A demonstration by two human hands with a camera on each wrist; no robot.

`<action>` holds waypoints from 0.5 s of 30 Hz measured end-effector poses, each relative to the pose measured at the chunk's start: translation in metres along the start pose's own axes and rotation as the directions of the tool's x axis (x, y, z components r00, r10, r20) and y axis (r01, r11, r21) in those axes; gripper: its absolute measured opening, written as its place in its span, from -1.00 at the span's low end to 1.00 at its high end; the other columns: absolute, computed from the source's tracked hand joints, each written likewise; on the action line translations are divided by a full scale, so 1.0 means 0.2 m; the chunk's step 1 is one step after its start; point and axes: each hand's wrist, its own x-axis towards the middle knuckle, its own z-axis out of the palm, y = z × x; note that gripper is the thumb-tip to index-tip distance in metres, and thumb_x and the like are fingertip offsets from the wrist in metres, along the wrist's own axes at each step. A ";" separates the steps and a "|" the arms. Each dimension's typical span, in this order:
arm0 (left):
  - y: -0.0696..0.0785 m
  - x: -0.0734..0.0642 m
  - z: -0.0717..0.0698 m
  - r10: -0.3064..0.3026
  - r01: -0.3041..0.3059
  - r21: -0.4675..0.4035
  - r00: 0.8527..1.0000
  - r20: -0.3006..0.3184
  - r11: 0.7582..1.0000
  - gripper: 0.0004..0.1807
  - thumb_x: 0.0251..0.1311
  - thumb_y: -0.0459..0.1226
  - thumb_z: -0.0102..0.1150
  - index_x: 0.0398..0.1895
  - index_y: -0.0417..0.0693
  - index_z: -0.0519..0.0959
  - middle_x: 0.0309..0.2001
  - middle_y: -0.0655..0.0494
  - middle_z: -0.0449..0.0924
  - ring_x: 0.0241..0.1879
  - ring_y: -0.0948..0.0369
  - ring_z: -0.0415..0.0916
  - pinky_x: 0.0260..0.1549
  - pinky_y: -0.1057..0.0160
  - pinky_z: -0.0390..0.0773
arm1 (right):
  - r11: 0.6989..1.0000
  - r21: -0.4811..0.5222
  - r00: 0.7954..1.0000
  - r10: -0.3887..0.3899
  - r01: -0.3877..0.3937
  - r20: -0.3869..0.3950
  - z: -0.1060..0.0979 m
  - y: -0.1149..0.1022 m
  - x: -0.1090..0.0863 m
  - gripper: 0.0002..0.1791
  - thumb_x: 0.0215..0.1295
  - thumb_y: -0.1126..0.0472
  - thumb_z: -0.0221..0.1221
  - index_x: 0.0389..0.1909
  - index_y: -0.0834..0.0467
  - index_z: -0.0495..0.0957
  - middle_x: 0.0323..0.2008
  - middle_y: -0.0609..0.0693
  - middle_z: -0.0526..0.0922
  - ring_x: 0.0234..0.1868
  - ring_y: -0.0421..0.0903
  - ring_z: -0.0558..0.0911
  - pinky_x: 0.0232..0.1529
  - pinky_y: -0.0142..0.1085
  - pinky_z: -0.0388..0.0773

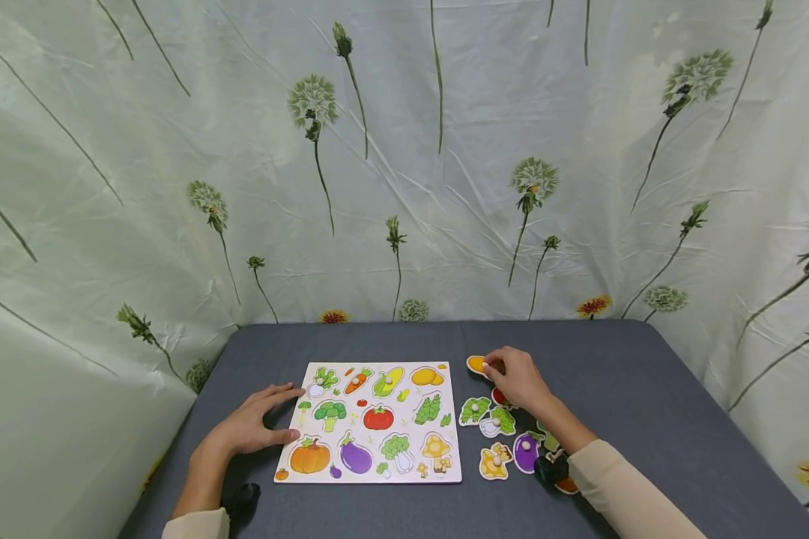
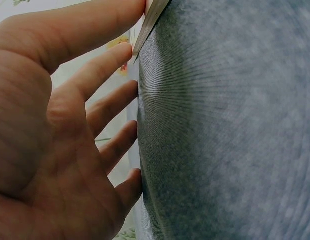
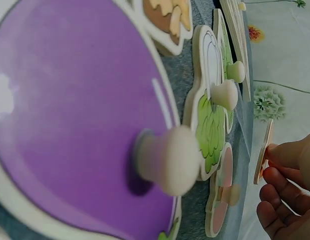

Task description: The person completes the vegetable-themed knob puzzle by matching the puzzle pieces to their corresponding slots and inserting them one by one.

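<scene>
A white vegetable puzzle board [image 1: 404, 421] lies on the table. My left hand [image 1: 259, 421] has its fingers spread, its thumb and a fingertip touching the board's left edge. In the left wrist view, the board's edge [image 2: 150, 25] shows by the thumb. My right hand [image 1: 517, 379] pinches a yellow-orange puzzle piece [image 1: 476, 364] right of the board; it appears raised off the table in the right wrist view. Knobbed carrot [image 1: 358, 381] and corn [image 1: 387, 382] pieces sit in the board. Near the right hand lie an eggplant piece [image 1: 525, 454] and a mushroom piece [image 1: 494, 465].
A green leafy piece [image 1: 473, 410], a bok choy piece [image 1: 505, 419] and a red piece [image 1: 500, 398], partly covered by the hand, lie right of the board. An orange piece [image 1: 567, 486] is partly hidden under the right wrist. A flowered curtain [image 1: 458, 224] hangs behind the grey table [image 1: 364, 513].
</scene>
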 end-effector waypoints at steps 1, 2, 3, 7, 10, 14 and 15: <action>0.00 0.00 0.00 0.002 -0.002 0.005 1.000 0.000 1.000 -0.11 0.07 0.13 0.46 0.49 0.13 0.42 0.56 -0.20 0.22 0.53 -0.42 -0.03 0.26 -0.60 0.14 | 1.000 0.000 1.000 0.001 -0.001 0.002 0.00 -0.01 0.00 -0.86 0.37 0.23 0.34 -0.15 0.21 0.75 -0.31 0.02 0.66 -0.32 -0.12 0.55 -0.26 -0.22 0.53; 0.00 0.00 0.00 0.003 -0.003 0.006 1.000 0.000 1.000 -0.11 0.07 0.13 0.46 0.49 0.13 0.42 0.56 -0.21 0.22 0.53 -0.42 -0.02 0.25 -0.60 0.15 | 1.000 0.002 1.000 0.002 -0.002 0.004 0.00 -0.01 0.01 -0.86 0.37 0.23 0.33 -0.15 0.21 0.75 -0.30 0.02 0.66 -0.32 -0.11 0.55 -0.25 -0.21 0.53; 0.00 0.00 0.00 0.004 -0.004 0.008 1.000 0.000 1.000 -0.12 0.08 0.13 0.46 0.49 0.13 0.42 0.56 -0.21 0.22 0.52 -0.43 -0.02 0.24 -0.60 0.15 | 1.000 0.003 1.000 0.005 -0.005 0.007 0.00 -0.01 0.01 -0.85 0.38 0.22 0.33 -0.14 0.20 0.75 -0.30 0.02 0.66 -0.31 -0.11 0.56 -0.23 -0.20 0.54; 0.00 -0.01 0.00 0.008 -0.008 0.010 1.000 0.001 1.000 -0.13 0.09 0.11 0.46 0.49 0.13 0.42 0.56 -0.22 0.22 0.51 -0.44 -0.01 0.23 -0.60 0.17 | 1.000 0.009 1.000 0.002 -0.003 0.014 0.01 -0.03 0.02 -0.83 0.38 0.21 0.34 -0.12 0.20 0.75 -0.26 0.03 0.67 -0.27 -0.09 0.58 -0.18 -0.16 0.57; 0.01 -0.01 -0.01 0.002 -0.002 0.001 1.000 0.004 1.000 -0.13 0.09 0.11 0.46 0.49 0.14 0.42 0.57 -0.19 0.21 0.53 -0.42 -0.02 0.25 -0.60 0.15 | 1.000 0.006 1.000 -0.016 0.016 0.013 0.01 -0.05 0.03 -0.83 0.37 0.21 0.34 -0.11 0.21 0.75 -0.25 0.04 0.68 -0.26 -0.09 0.59 -0.17 -0.14 0.58; 0.01 -0.01 -0.01 0.004 -0.004 -0.001 1.000 0.004 1.000 -0.13 0.09 0.11 0.45 0.49 0.14 0.42 0.57 -0.20 0.21 0.53 -0.43 -0.03 0.25 -0.60 0.15 | 1.000 0.005 0.999 -0.031 0.031 0.020 0.03 -0.07 0.04 -0.84 0.36 0.22 0.35 -0.12 0.20 0.75 -0.25 0.03 0.68 -0.26 -0.09 0.58 -0.16 -0.13 0.58; 0.01 -0.01 -0.01 0.006 -0.006 0.002 1.000 0.003 1.000 -0.14 0.10 0.11 0.45 0.49 0.13 0.42 0.56 -0.20 0.21 0.52 -0.43 -0.02 0.24 -0.60 0.16 | 0.999 0.008 0.999 -0.034 0.034 0.023 0.03 -0.07 0.05 -0.84 0.36 0.22 0.35 -0.12 0.20 0.75 -0.25 0.03 0.68 -0.26 -0.09 0.59 -0.15 -0.13 0.58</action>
